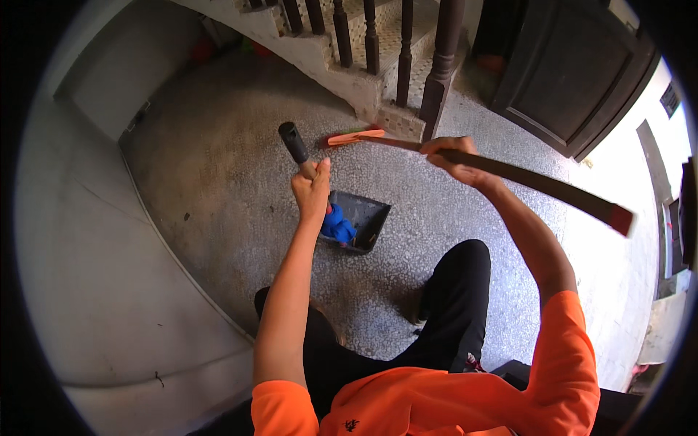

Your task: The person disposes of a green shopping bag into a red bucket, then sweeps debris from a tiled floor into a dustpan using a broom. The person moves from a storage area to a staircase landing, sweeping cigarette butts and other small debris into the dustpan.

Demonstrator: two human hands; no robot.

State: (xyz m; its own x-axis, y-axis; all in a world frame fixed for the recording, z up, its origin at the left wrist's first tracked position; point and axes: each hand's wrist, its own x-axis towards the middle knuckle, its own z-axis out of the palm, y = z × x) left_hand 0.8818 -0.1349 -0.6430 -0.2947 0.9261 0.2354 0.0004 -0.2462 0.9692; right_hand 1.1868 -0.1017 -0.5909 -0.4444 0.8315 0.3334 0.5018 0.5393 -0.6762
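Note:
In front of me my left hand (311, 190) is closed around the upright handle of a long-handled dustpan; its black grip end (294, 142) sticks up past my fist. The dark dustpan (374, 218) rests on the floor beyond my knees. A crumpled blue thing (339, 225) is at its handle side; whether it is tied on or lies in the pan I cannot tell. My right hand (459, 161) grips a broom by its long brown stick, whose red-tipped end (619, 218) points back to the right. The orange broom head (354, 137) is low by the stair base.
Stairs with dark turned balusters (436, 80) rise at the far side. A dark panelled door (574, 73) stands at the far right. A pale wall (87, 240) curves along the left. The speckled floor (240, 145) runs on under the stairs.

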